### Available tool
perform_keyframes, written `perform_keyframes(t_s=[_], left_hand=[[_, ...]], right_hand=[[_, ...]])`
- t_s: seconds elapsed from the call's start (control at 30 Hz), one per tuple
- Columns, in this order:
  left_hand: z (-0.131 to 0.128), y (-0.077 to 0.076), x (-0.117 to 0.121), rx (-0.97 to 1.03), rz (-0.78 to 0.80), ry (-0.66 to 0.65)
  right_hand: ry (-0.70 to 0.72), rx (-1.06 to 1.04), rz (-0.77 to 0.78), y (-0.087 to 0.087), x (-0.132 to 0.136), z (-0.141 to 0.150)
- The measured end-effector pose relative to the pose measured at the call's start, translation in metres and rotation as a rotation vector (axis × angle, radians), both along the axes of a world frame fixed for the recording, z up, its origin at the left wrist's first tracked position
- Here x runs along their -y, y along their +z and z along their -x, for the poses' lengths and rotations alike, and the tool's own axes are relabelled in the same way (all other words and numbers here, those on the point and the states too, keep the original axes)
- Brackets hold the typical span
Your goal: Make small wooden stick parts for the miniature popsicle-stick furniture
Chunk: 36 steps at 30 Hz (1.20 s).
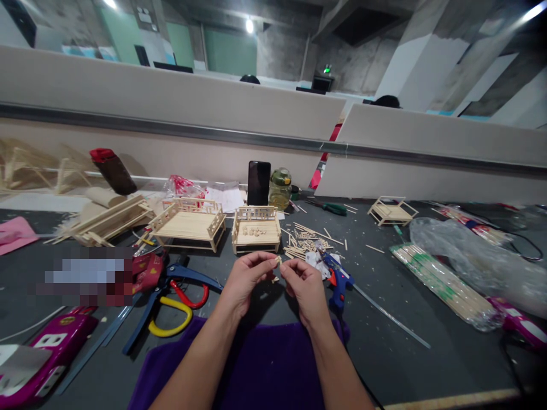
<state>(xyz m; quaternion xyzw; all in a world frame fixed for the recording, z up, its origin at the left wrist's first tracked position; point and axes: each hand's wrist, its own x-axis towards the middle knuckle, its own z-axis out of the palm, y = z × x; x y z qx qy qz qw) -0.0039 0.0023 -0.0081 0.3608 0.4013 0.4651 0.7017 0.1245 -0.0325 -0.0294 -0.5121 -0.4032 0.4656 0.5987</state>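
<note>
My left hand (pixel 247 280) and my right hand (pixel 304 287) meet in front of me, fingers pinched together on a tiny pale wooden piece (pixel 278 260). They hover above the dark table (pixel 384 319) and a purple cloth (pixel 256 364). Just behind them stands a small wooden model bench (pixel 256 229) with little pieces on its seat. A larger wooden model bed (pixel 189 223) stands to its left. Cut wooden sticks (pixel 305 239) lie scattered to the right of the bench.
A blue glue gun (pixel 337 279) lies right of my hands, blue-handled cutters (pixel 171 296) to the left. A black phone (pixel 258 183) and a jar (pixel 280 188) stand behind. A packet of bamboo skewers (pixel 444 285) and a third model (pixel 392 211) lie to the right.
</note>
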Motion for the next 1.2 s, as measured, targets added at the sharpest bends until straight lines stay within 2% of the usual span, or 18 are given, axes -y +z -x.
perform_keyframes(t_s=[0.4, 0.87, 1.2], left_hand=[[0.0008, 0.0001, -0.0004, -0.048, -0.048, -0.001], [0.0013, -0.0001, 0.0002, -0.041, -0.031, -0.020], [0.0012, -0.0044, -0.0007, -0.056, -0.064, -0.034]], right_hand=[[0.016, 0.018, -0.003, 0.0025, 0.0003, -0.0020], [0.035, -0.060, -0.003, 0.0021, 0.0009, -0.0008], [0.031, -0.036, -0.029, -0.0026, -0.0008, -0.0022]])
